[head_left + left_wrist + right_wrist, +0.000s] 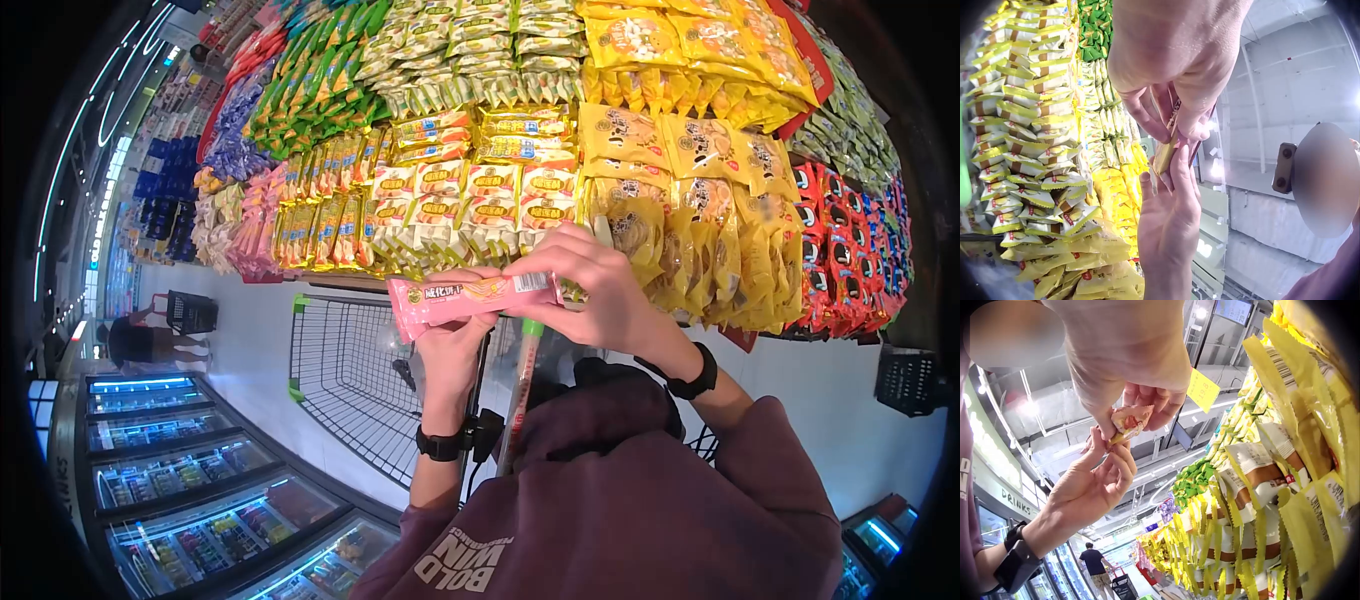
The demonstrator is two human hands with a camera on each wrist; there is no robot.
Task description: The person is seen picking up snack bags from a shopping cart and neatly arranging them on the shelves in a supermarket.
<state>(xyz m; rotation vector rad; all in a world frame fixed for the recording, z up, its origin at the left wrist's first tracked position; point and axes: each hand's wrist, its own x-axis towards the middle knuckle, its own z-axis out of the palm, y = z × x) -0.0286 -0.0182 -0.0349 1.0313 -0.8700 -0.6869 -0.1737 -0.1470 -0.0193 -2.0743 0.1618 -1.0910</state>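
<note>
A pink wafer packet [462, 304] with a barcode lies level across both hands in the head view, in front of the snack display. My left hand [450, 362] grips its left half, thumb on the near side and fingers behind. Thumb and fingers of my right hand [597, 285] pinch its right end. Seen from the right wrist, the packet's crimped pink end [1132, 419] shows beneath the right hand, and the left hand [1088, 487] meets it from below. In the left wrist view the fingers cover most of the packet [1166, 153].
Stacked yellow snack bags [705, 185] and white-and-yellow packets [490, 195] fill the display ahead. A wire shopping cart [350, 365] stands at left below the display. Glass-topped freezers [190, 480] line the lower left. A person [1094, 565] with a black basket [1124, 587] is farther down the aisle.
</note>
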